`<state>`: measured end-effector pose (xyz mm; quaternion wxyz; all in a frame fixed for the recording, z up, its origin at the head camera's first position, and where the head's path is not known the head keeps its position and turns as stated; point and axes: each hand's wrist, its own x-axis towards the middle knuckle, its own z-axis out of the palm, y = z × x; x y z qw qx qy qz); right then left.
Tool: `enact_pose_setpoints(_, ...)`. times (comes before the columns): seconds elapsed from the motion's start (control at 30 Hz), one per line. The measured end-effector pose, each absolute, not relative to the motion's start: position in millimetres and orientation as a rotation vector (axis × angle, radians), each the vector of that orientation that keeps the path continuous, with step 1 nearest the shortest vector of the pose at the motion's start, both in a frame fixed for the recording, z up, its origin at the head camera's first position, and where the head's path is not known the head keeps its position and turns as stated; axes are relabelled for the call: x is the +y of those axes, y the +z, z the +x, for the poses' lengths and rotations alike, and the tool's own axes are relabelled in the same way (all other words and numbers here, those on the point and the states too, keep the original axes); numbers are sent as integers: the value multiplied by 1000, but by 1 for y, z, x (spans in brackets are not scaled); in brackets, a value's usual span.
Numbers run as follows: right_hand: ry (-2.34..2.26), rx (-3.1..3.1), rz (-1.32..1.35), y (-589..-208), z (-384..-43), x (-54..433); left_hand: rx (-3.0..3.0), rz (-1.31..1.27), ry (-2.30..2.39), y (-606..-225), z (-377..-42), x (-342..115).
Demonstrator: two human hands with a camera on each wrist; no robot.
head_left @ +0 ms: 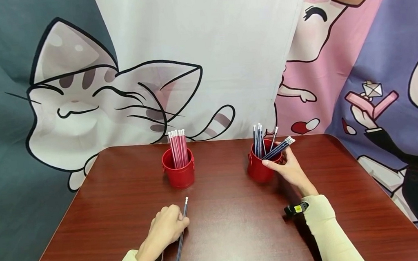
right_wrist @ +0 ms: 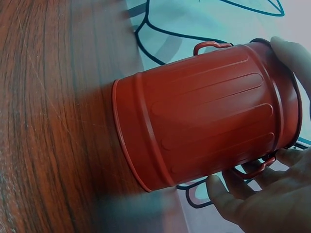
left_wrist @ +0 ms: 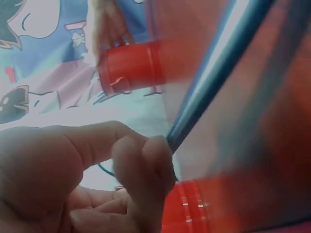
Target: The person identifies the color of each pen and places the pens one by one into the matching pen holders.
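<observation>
My left hand pinches a dark blue pencil with a white tip between thumb and fingers, low over the near part of the table. In the left wrist view the same pencil slants up from the fingertips. At the right, my right hand grips a red bucket near its rim, the thumb in front and the fingers round the right side. Several dark blue pencils stand in that bucket, and some lean right over the rim. The right wrist view shows the bucket's ribbed wall and small side handles.
A second red bucket stands left of the first and holds several pink pencils with white tips. The brown wooden table ends at a cloth backdrop with printed cartoon figures.
</observation>
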<state>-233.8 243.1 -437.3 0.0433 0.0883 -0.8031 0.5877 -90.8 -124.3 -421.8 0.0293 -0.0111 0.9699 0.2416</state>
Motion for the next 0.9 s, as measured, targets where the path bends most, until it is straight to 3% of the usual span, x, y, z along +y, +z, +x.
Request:
enact_pose_setpoints(0.33, 1830, -2420, 284, -442, -234, 245, 3116, 157, 774, -389, -87, -123)
enact_pose_setpoints(0.53, 1835, -2386, 337, -452, -241, 249, 3229, 354, 1040, -371, -90, -117)
enact_pose_setpoints(0.9, 1824, -2415, 332, -448, -239, 247, 3269, 1080, 1517, -357, -123, -99)
